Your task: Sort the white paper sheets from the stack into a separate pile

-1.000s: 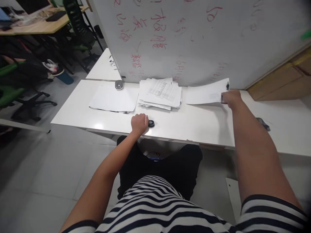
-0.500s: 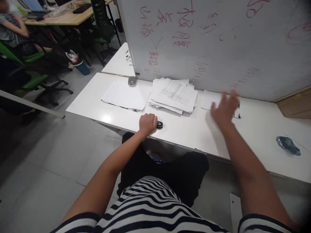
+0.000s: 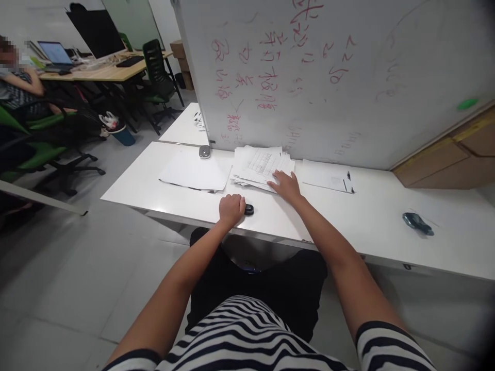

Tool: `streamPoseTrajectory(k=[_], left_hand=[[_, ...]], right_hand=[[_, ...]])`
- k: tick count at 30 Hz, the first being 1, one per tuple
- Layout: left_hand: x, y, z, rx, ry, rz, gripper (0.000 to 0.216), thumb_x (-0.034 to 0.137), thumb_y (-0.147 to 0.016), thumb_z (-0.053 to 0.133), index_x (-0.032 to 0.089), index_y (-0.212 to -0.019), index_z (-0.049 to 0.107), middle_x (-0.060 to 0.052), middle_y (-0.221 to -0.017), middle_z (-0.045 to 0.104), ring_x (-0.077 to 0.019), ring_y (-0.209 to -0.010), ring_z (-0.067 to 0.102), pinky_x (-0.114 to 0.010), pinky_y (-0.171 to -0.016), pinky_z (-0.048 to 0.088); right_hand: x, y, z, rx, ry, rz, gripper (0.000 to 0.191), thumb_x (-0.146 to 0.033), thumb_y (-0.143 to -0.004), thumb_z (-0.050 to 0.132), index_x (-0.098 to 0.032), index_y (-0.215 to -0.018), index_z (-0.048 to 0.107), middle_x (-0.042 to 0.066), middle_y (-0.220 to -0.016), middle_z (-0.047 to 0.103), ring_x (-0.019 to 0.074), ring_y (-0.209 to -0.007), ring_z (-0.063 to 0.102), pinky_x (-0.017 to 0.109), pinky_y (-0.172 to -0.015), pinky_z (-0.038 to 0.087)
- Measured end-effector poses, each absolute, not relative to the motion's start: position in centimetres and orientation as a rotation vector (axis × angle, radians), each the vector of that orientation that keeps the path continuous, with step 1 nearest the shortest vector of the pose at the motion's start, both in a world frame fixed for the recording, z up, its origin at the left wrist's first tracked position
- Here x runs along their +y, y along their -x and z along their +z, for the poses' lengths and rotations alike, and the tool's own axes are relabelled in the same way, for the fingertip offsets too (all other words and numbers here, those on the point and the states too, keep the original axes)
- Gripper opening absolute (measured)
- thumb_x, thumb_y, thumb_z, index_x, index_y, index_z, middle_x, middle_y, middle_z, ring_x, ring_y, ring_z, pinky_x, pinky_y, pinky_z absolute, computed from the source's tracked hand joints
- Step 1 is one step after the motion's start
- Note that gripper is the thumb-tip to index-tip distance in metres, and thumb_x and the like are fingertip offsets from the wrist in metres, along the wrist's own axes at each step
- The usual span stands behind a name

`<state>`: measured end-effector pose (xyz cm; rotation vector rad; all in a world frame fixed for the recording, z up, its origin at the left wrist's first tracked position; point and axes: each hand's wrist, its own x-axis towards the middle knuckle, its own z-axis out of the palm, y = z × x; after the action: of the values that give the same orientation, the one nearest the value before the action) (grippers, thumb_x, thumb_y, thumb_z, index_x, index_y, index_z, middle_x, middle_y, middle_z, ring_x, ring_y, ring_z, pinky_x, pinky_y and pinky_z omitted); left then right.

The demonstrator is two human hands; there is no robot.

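My left hand is closed in a fist near the table's front edge. From its right side sticks out the rounded end of a black object; the rest is hidden in the fist. My right hand rests with fingers apart on the front right corner of an uneven stack of papers. A printed grid shows on the top sheet. Left of the stack lie flat white sheets, with a small grey rounded device at their back edge. To the right lies another paper with small black marks.
A whiteboard with red writing stands along the back of the white table. Cardboard boxes are at the right end, and a dark glossy object lies before them. A person sits at a far desk on the left.
My right hand has come left from over the right-hand paper onto the stack's corner. My left fist keeps its hold on the black object. The view has tilted up and turned slightly right.
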<state>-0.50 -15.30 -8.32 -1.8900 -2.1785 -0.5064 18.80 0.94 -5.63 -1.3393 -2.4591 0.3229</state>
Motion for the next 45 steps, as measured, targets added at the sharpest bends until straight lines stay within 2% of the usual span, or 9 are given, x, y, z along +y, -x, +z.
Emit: streamPoseTrajectory(k=[4, 11, 18, 26, 31, 35, 38, 41, 45], left_hand=[[-15.3, 0.5, -8.4, -2.161, 1.918, -0.535, 0.039, 0.032, -0.098, 0.029, 0.018, -0.077, 0.058, -0.008, -0.074, 0.062, -0.0224, -0.076, 0.054, -0.036, -0.064, 0.024], [-15.5, 0.4, -8.6, -2.174, 1.913, -0.583, 0.038, 0.033, -0.097, 0.032, 0.017, -0.080, 0.062, -0.010, -0.079, 0.064, -0.0244, -0.081, 0.056, -0.038, -0.069, 0.030], [-16.0, -0.3, -5.9, -2.100, 1.874, -0.663, 0.035, 0.037, -0.093, 0.041, 0.017, -0.115, 0.059, -0.014, -0.109, 0.064, -0.0299, -0.111, 0.052, -0.050, -0.105, 0.024], [-5.2, -2.0, -1.4, -1.867, 2.516, -0.261, 0.046, 0.037, -0.086, 0.055, 0.021, -0.129, 0.049, -0.012, -0.144, 0.043, -0.0296, -0.131, 0.039, -0.043, -0.099, 0.037], [-3.6, -2.6, -2.1, -1.843, 2.578, -0.237, 0.027, 0.028, -0.091, 0.046, 0.023, -0.114, 0.058, -0.011, -0.129, 0.057, -0.0271, -0.118, 0.050, -0.040, -0.089, 0.040], [-4.2, -2.1, -2.3, -1.918, 2.526, -0.244, 0.023, 0.025, -0.091, 0.042, 0.020, -0.097, 0.064, -0.013, -0.108, 0.065, -0.0263, -0.102, 0.056, -0.035, -0.077, 0.040], [-3.7, -1.5, -1.9, -1.970, 2.471, -0.242, 0.024, 0.026, -0.091, 0.042, 0.019, -0.088, 0.064, -0.011, -0.100, 0.066, -0.0251, -0.094, 0.058, -0.032, -0.071, 0.038], [-3.0, -1.2, -1.3, -1.967, 2.434, -0.251, 0.021, 0.033, -0.090, 0.047, 0.018, -0.090, 0.062, -0.011, -0.100, 0.064, -0.0256, -0.094, 0.059, -0.031, -0.069, 0.037], [-2.4, -0.9, -0.8, -2.015, 2.438, -0.358, 0.033, 0.049, -0.091, 0.045, 0.019, -0.088, 0.059, -0.009, -0.093, 0.065, -0.0233, -0.087, 0.059, -0.029, -0.066, 0.035]], right_hand=[[0.2, -19.3, -5.5, -2.510, 1.271, 0.197, 0.031, -0.029, -0.096, 0.036, -0.016, -0.104, 0.063, 0.013, -0.111, 0.067, 0.0227, -0.106, 0.060, 0.033, -0.089, 0.040], [-2.3, -23.1, -5.8, -1.723, 1.602, 0.235, 0.037, -0.039, -0.097, 0.024, -0.016, -0.114, 0.050, 0.008, -0.081, 0.063, 0.0217, -0.070, 0.056, 0.030, -0.065, 0.036], [-6.5, -28.2, -5.2, -1.401, 1.531, 0.334, 0.038, -0.044, -0.093, 0.033, -0.016, -0.115, 0.047, 0.000, -0.066, 0.053, 0.0186, -0.059, 0.049, 0.029, -0.062, 0.035], [-10.4, -30.0, -3.4, -0.987, 1.376, 0.697, 0.031, -0.049, -0.081, 0.049, -0.021, -0.093, 0.051, -0.003, -0.074, 0.051, 0.0128, -0.066, 0.046, 0.026, -0.067, 0.039], [-14.4, -30.6, -5.2, -0.946, 1.358, 0.789, 0.026, -0.048, -0.081, 0.048, -0.021, -0.081, 0.048, -0.005, -0.069, 0.045, 0.0115, -0.064, 0.043, 0.024, -0.066, 0.040], [-16.6, -32.2, -6.2, -1.011, 1.511, 0.799, 0.036, -0.051, -0.082, 0.049, -0.019, -0.099, 0.054, -0.005, -0.066, 0.048, 0.0129, -0.059, 0.046, 0.026, -0.062, 0.042], [-16.8, -32.9, -6.3, -1.049, 1.556, 0.758, 0.053, -0.052, -0.083, 0.047, -0.016, -0.122, 0.051, 0.006, -0.091, 0.064, 0.0187, -0.079, 0.060, 0.031, -0.074, 0.047], [-16.4, -32.8, -5.8, -1.063, 1.537, 0.744, 0.060, -0.053, -0.084, 0.046, -0.013, -0.128, 0.050, 0.014, -0.114, 0.064, 0.0232, -0.101, 0.062, 0.035, -0.087, 0.047], [-16.2, -32.0, -4.9, -1.067, 1.532, 0.750, 0.063, -0.053, -0.084, 0.046, -0.011, -0.130, 0.051, 0.017, -0.121, 0.063, 0.0245, -0.109, 0.061, 0.036, -0.092, 0.047]])
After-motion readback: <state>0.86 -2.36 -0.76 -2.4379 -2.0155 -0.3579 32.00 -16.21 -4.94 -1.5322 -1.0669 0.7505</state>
